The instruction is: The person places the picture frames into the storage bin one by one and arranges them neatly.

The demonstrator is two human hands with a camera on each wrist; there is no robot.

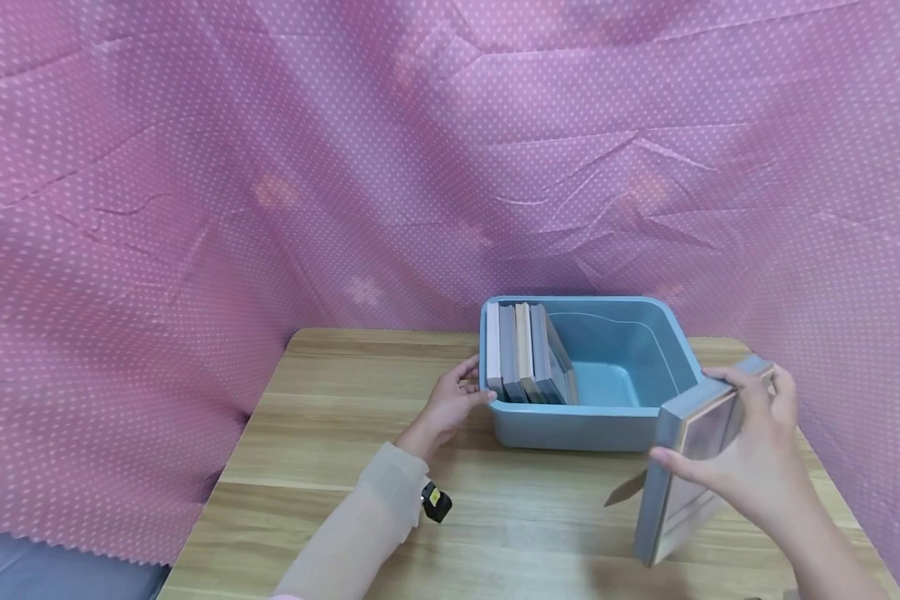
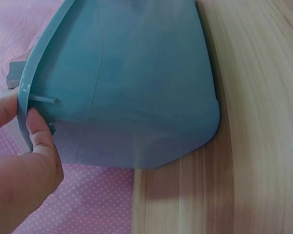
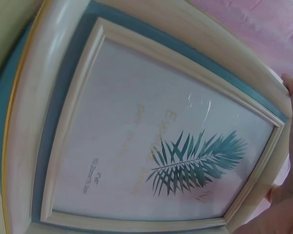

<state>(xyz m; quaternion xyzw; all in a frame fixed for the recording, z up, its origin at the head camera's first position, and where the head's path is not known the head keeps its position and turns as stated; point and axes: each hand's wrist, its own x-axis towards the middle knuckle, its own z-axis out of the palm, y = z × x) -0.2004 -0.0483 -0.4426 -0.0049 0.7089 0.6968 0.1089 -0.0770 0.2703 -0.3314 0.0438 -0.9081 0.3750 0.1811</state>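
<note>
My left hand (image 1: 447, 406) grips the left rim of a light blue plastic bin (image 1: 570, 429). In the left wrist view, thumb and finger pinch that rim from both sides. Several picture frames (image 1: 525, 354) stand on edge side by side against the bin's left end. Right of the bin's front corner, my right hand (image 1: 757, 458) holds another picture frame (image 1: 648, 500) upright by its edges, above the table. Its brown stand leg (image 1: 626, 489) sticks out to the left. The right wrist view shows its pale moulding, blue inner border and a print of a green leaf (image 3: 195, 163).
The bin rests near the back edge of a wood-grain table (image 1: 307, 467). Pink dotted cloth (image 1: 390, 167) hangs behind and on both sides. A black device (image 1: 437, 502) is worn at my left wrist.
</note>
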